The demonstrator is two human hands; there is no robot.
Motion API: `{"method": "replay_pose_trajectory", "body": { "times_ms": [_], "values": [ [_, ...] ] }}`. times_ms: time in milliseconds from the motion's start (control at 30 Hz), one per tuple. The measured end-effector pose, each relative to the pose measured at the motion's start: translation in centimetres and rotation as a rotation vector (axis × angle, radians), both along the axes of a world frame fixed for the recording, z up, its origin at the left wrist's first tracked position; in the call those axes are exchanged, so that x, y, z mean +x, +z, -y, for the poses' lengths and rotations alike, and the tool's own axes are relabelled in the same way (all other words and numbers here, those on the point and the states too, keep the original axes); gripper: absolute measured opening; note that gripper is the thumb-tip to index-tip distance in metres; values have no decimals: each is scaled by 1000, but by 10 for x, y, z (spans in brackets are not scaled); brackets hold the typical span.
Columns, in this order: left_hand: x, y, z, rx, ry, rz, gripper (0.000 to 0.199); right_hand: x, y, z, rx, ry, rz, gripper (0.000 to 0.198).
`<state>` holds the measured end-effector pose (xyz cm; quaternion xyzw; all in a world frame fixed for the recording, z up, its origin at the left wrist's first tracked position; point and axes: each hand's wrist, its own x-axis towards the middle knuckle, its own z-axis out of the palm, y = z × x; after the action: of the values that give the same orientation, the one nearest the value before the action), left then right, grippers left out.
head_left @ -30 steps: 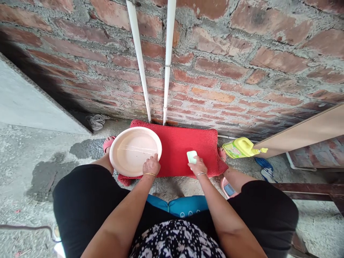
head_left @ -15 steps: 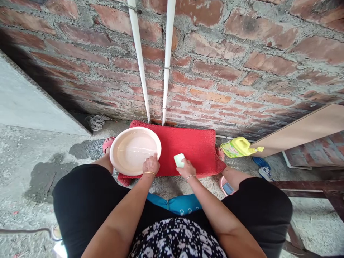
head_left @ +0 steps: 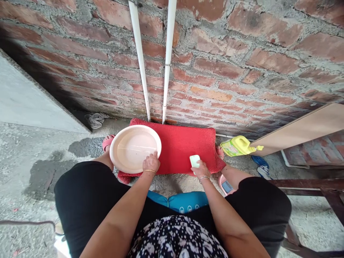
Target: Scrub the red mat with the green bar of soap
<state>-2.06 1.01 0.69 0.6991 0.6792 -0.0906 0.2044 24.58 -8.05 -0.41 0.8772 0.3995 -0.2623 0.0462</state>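
Below a brick wall [head_left: 209,71], your left hand [head_left: 151,163] grips the rim of a pale basin [head_left: 113,149] on a red cloth [head_left: 177,147], your right hand [head_left: 201,169] clasping a pale green bar [head_left: 194,159] above the cloth, apparently mid-rubbing, which calls for steady pressure

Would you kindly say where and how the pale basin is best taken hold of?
I'd grip the pale basin by its rim, coming from the left and right sides: it is round, wide and upright, and seems to hold water, so opposite grips should keep it level.
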Motion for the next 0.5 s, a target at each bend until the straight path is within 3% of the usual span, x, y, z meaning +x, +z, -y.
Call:
{"method": "replay_pose_trajectory", "body": {
  "times_ms": [100,200,300,500],
  "values": [
    [0,0,1,2,2,5,48,32,10,10,-28,-152,58,51],
    [0,0,1,-3,6,5,48,25,13,2,-22,-158,47,50],
    [0,1,2,-7,4,7,47,-16,6,-23,12,-47,-20,52],
    [0,1,2,3,-2,5,46,-120,-9,-81,74,329,-107,51]
  ]
}}
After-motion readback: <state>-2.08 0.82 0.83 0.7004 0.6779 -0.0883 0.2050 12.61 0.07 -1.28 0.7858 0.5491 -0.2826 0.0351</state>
